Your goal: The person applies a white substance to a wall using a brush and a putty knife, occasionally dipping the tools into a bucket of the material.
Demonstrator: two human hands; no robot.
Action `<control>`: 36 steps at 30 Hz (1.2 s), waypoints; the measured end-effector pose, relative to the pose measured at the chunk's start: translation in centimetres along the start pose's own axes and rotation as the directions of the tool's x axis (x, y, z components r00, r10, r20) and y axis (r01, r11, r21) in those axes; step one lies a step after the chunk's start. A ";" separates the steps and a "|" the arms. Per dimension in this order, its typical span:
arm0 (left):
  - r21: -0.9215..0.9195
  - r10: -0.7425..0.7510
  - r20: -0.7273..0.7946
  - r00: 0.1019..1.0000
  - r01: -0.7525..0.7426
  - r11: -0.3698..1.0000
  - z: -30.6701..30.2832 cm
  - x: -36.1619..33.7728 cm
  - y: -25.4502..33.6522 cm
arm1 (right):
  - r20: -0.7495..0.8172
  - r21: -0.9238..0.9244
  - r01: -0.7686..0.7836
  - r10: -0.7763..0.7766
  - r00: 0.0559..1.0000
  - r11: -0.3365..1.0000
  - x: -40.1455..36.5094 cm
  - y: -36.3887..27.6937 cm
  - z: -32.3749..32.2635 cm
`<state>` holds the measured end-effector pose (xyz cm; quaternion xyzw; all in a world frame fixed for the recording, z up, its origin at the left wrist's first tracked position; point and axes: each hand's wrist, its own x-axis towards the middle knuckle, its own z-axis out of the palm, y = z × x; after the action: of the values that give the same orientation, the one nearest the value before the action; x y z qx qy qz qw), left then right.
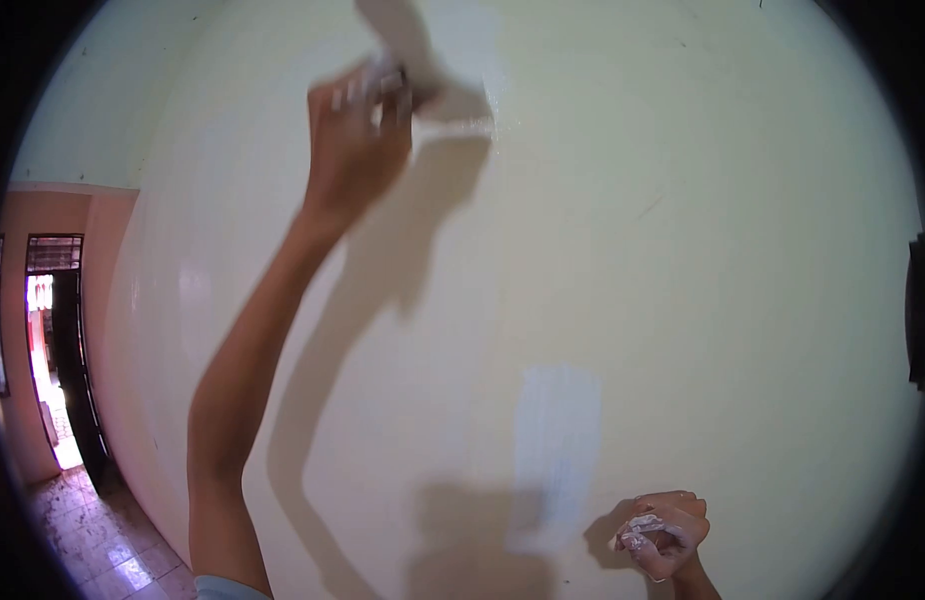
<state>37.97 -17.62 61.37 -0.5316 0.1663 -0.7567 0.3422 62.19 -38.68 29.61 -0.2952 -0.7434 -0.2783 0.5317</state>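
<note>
I face a cream wall [683, 250]. My left arm reaches up, and my left hand [358, 130] grips a putty knife [438, 98] whose blurred blade lies against the wall near the top. A fresh white smear of putty [468, 45] surrounds the blade. Low at the right, my right hand [665, 535] is curled close to the wall, its fingers smeared white and closed on a small lump of white putty [643, 528]. A pale rectangular patch of putty [558, 440] sits on the wall just above and left of that hand.
At the far left an open doorway with a dark metal grille [58, 350] lets in daylight. Below it is a stained tiled floor [93, 545]. A dark fitting [918, 310] is on the wall's right edge.
</note>
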 end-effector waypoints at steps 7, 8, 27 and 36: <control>-0.024 -0.037 -0.202 0.979 0.033 0.999 8.4 11.1 -10.4 | -0.009 -0.130 -0.030 0.029 1.000 0.991 -1.9 -1.4 -1.9; -0.001 -0.046 -0.198 0.979 0.047 0.999 9.1 10.2 -10.6 | -0.036 -0.138 -0.061 0.057 0.998 0.989 -2.8 -1.6 -2.2; -0.288 -0.377 0.272 0.885 0.449 0.846 -5.1 -9.1 4.4 | -0.306 0.091 -0.248 0.264 0.915 0.964 -2.9 -5.4 3.5; -0.510 -0.150 -0.127 0.981 0.065 0.858 5.0 -1.4 -13.2 | -0.445 0.035 -0.342 0.321 0.836 0.939 -4.4 -4.8 3.2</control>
<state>38.34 -6.73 70.39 -0.5476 0.3549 -0.7458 0.1342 57.79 -40.14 24.04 -0.3602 -0.5332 -0.2588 0.7204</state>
